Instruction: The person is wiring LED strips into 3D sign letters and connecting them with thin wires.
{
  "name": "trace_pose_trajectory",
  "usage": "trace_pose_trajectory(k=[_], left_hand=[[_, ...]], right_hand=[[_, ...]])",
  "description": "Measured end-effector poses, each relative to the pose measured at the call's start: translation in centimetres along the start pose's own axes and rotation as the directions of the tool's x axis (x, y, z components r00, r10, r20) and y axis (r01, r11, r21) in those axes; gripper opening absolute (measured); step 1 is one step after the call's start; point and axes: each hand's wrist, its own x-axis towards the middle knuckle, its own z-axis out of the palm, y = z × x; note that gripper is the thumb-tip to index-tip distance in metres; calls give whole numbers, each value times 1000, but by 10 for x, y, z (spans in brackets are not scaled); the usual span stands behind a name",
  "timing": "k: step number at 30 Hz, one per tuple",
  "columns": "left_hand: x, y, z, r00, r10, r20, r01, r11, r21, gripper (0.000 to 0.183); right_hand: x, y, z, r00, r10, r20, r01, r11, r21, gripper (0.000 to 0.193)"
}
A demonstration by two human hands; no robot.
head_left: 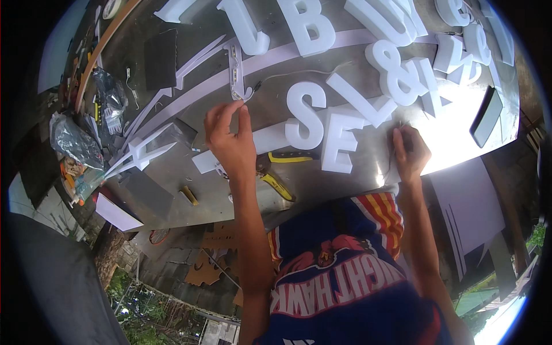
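My left hand (231, 141) is raised over the metal worktable, thumb and fingertips closed at the lower end of a narrow white hooked strip (235, 72) with small light modules on it. A thin wire (287, 75) runs from beside these fingertips toward the white block letters. At the right, my right hand (411, 152) is closed in a pinch near the table's bright patch; what its fingertips hold is too small to make out. Between the hands, a curved white letter (305, 115) and an angular white letter (339, 141) lie close together on a white strip.
Yellow-and-black pliers (276, 187) and a yellow-handled cutter (293, 156) lie near my left wrist. More white letters (307, 26) spread across the back. Plastic bags (77, 141) and pointed white offcuts (138, 155) sit at left. A dark flat block (486, 118) lies at far right.
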Motion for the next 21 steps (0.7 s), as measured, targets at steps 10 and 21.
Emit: trace_pose_trajectory(k=[10,21], left_hand=[[23,-22,5,991,-126,-49,123,991,-59,14],[25,-23,9,975,170,143,-172,985,5,21]], right_hand=[[0,4,1,993,-105,-53,102,993,-56,12],[-4,3,-1,996,-84,3,84,992,-90,11]])
